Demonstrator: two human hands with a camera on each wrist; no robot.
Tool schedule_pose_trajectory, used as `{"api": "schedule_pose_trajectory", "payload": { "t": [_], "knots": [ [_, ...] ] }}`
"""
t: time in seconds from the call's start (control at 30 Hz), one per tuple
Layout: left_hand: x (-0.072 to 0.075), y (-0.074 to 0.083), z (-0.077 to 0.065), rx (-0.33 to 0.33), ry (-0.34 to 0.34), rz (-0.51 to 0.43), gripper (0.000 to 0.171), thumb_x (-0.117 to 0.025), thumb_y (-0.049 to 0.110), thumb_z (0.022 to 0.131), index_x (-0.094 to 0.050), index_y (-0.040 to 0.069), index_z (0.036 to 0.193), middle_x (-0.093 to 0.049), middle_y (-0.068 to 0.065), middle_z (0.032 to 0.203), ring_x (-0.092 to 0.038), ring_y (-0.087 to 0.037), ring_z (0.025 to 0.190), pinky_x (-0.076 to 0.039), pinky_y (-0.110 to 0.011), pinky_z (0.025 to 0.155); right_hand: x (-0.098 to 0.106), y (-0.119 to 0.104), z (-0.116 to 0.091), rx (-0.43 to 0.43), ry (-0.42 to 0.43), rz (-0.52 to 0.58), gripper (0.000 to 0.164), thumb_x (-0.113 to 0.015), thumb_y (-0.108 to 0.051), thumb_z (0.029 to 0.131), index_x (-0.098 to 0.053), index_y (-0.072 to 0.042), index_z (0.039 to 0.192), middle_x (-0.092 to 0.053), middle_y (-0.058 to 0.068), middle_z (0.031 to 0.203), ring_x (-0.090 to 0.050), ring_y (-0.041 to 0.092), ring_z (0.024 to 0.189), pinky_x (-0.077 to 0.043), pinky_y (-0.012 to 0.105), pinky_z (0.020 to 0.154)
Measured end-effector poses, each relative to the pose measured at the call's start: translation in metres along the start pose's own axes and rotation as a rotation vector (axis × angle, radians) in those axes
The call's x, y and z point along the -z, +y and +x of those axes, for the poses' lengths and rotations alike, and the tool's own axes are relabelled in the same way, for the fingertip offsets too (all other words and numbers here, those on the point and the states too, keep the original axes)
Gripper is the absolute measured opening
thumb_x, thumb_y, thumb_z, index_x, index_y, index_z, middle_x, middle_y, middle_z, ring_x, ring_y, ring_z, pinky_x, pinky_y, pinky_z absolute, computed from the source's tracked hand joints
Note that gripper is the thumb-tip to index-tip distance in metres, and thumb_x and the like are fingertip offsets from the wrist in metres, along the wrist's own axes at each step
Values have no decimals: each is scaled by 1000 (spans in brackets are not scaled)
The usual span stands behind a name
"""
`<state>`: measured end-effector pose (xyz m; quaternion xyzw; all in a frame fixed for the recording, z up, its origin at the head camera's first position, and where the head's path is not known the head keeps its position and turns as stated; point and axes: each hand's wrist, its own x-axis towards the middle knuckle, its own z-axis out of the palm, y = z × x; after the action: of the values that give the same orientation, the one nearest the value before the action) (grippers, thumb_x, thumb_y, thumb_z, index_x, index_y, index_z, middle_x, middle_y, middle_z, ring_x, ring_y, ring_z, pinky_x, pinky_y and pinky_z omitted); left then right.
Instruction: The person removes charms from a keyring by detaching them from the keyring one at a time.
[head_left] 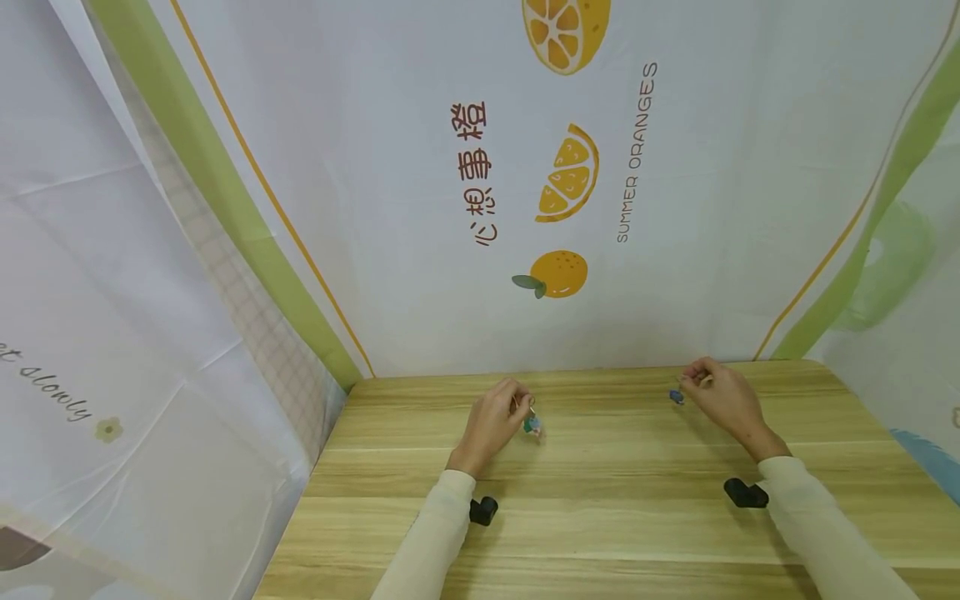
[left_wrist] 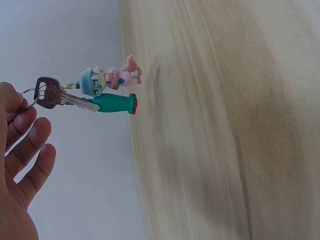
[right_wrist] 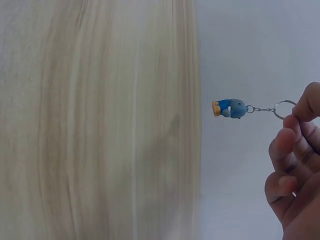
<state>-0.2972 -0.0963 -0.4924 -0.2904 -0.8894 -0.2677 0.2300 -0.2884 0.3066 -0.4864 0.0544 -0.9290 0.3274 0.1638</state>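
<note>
If the pinch slackens, either set could drop to the surface (head_left: 600, 500): above it, the left hand (head_left: 491, 421) closes its fingers on a thin ring (left_wrist: 35, 103) — metal key (left_wrist: 47, 92), green charm (left_wrist: 116, 103), pastel figure (left_wrist: 111, 78) dangling — and the right hand (head_left: 726, 402) pinches a chained ring (right_wrist: 282, 102) with a blue, orange-footed figure (right_wrist: 231, 108)

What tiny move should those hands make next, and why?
Perhaps lower both hanging things gently to the table: the left fingers hold up a key, the right fingers a blue figure, and both seem to dangle above the wood rather than rest on it.
</note>
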Motion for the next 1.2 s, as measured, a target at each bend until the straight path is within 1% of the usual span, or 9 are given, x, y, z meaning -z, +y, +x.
{"api": "schedule_pose_trajectory", "payload": {
  "t": [0.13, 0.43, 0.67, 0.8, 1.03, 1.2],
  "knots": [
    [1, 0, 0, -2, 1, -5, 8, -67, 16, 106, -74, 11, 104, -71, 2, 92, -63, -8, 74, -51, -17, 63, -1, 6, 0, 4, 7, -8, 22, -64, -25, 104, -70, -4, 109, -75, 14, 99, -73, 28, 85, -49, 33, 64],
    [2, 0, 0, -15, 11, 0, 9, -68, 15, 105, -74, 11, 102, -71, 1, 92, -64, -9, 73, -52, -18, 64, 1, 17, 2, -25, -13, -21, 26, -62, -28, 105, -69, -3, 111, -76, 16, 101, -73, 30, 88, -49, 32, 64],
    [3, 2, 0, -17, 17, 12, 9, -67, 14, 105, -74, 11, 101, -72, 1, 92, -64, -8, 73, -51, -17, 63, 4, 25, 0, -37, -2, -39, 28, -62, -29, 106, -69, -3, 112, -74, 16, 102, -71, 28, 87, -48, 32, 64],
    [4, 2, 0, -21, 21, 9, 8, -68, 15, 105, -74, 11, 102, -71, 2, 91, -63, -8, 72, -50, -16, 62, 4, 32, -2, -47, -15, -41, 29, -62, -30, 107, -67, -2, 112, -73, 17, 103, -69, 27, 86, -47, 32, 64],
    [4, 2, -1, -31, 14, 2, 8, -67, 15, 105, -74, 11, 102, -70, 2, 91, -62, -7, 72, -49, -15, 62, 6, 43, -4, -91, -34, -43, 32, -59, -33, 108, -66, -2, 113, -74, 17, 103, -66, 18, 79, -46, 32, 62],
    [4, 2, -2, -33, 16, 12, 9, -67, 15, 106, -74, 11, 102, -70, 3, 92, -62, -6, 72, -50, -15, 62, 8, 47, -7, -107, -25, -59, 31, -60, -33, 107, -67, -3, 111, -74, 18, 102, -66, 20, 80, -45, 31, 63]
  ]
}}
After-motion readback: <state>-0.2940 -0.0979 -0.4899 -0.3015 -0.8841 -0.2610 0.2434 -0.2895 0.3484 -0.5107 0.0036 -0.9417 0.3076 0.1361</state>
